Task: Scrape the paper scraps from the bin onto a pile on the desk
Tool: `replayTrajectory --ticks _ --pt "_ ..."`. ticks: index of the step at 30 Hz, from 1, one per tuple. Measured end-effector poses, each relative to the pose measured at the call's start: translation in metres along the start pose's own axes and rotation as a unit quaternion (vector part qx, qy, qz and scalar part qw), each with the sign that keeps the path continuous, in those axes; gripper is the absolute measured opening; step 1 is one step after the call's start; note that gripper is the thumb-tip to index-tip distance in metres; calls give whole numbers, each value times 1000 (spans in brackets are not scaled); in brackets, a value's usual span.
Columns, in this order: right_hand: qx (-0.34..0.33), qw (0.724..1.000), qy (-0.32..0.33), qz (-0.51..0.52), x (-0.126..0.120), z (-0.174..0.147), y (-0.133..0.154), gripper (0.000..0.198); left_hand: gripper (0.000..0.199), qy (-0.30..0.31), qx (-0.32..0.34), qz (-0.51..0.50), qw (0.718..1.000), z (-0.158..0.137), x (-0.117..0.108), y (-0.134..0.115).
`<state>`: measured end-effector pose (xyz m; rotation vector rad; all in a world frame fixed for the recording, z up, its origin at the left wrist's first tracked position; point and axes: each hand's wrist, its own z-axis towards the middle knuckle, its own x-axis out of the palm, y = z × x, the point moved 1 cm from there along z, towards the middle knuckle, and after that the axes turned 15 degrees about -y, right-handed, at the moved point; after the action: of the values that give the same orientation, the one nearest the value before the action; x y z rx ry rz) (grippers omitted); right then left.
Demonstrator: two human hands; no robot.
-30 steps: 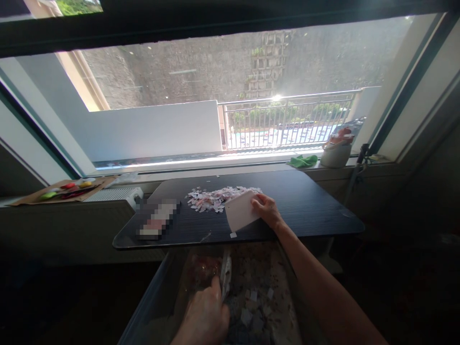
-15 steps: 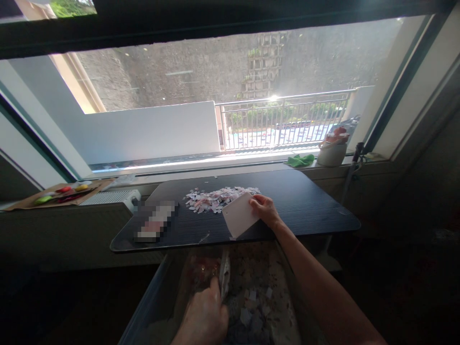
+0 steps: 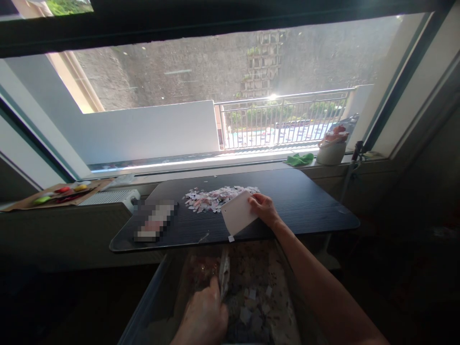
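Right hand [image 3: 265, 207] pinched white card [image 3: 239, 213] between scrap pile [image 3: 210, 199] and near edge of tabletop [image 3: 309, 206], left hand [image 3: 206, 309] below, grip unclear; a hasty card swipe might have knocked the edge scrap [image 3: 231, 238] off.

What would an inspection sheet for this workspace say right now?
Surface: black wood-grain tabletop with rounded corners.
Job's things: tilted white rectangular card, in front of a heap of small whitish paper pieces.
Clutter: pixelated oblong object at the left; small white scrap by the front edge.
Grip: right hand pinches the card; left hand is below the tabletop's front edge, its hold unclear.
Cables: nothing seen for certain.
Surroundings: wide glass window; crumpled green cloth and rounded off-white container along its pale sill.
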<state>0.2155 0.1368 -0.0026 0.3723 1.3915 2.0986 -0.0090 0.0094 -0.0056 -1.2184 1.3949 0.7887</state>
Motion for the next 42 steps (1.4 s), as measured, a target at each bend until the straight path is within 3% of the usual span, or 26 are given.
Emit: replayTrajectory --ticks 28,36,42 --pt "25 999 34 16 4 -2 4 25 42 5 -13 1 1000 0 -2 -1" --pt "24 1000 8 5 -9 -1 4 22 50 -1 -7 5 1000 2 4 2" --pt "38 999 -16 15 -15 -2 6 24 44 -1 -6 -6 1000 1 1 1"
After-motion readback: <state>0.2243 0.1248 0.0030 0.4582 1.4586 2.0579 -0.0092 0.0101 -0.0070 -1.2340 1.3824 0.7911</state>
